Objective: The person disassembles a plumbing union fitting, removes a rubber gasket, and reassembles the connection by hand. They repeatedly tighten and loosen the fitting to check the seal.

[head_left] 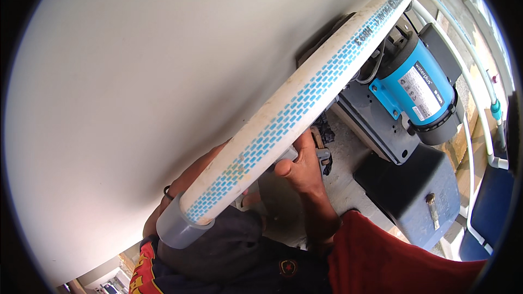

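Note:
A long white pipe [305, 106] with blue brick-like markings runs diagonally across the view, a grey coupling [182, 228] on its lower end. My left hand [199, 166] is behind the pipe on the left, its fingers mostly hidden. My right hand [302, 174] is just right of the pipe, its fingers curled at a small grey piece [287, 155] partly hidden under the pipe; the thumb shows.
A white wall or panel [120, 87] fills the left. At right are a blue pump motor [414, 81] on a dark plate [376, 136], a dark box-like cover [403, 185], thin white pipes [485, 125] and a dark blue surface [493, 201].

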Tool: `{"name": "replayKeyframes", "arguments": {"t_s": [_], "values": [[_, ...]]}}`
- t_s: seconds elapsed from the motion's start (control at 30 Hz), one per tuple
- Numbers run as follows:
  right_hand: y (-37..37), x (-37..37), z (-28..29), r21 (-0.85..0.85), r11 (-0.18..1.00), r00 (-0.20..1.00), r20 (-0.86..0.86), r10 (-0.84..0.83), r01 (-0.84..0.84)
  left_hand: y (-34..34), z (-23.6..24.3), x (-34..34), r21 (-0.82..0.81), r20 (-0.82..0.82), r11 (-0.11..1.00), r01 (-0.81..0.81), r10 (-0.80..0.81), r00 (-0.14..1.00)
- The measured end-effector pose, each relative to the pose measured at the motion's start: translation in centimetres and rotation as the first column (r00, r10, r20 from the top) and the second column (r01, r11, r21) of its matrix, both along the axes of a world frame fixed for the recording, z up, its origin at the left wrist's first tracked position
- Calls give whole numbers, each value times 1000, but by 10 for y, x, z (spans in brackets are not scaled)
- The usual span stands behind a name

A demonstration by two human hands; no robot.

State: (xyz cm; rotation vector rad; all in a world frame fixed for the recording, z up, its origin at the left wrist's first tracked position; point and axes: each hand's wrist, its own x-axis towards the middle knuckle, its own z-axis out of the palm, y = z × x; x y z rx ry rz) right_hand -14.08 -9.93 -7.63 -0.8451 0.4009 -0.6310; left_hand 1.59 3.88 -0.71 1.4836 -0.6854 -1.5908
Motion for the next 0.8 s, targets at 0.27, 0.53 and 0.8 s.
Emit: {"name": "replayKeyframes", "arguments": {"t_s": [0.27,0.53,0.8], "values": [[-6,1,-9,197,980,974,222,-38,-6,-2,1,1,1,11,1000,3,-3,1000],[-9,-4,-11,146,987,976,212,41,-73,-4,3,1,-2,15,1000,2,-2,1000],[-22,-7,-14,140,963,946,262,189,-231,0,2,-3,68,42,997,-22,19,999]]}}
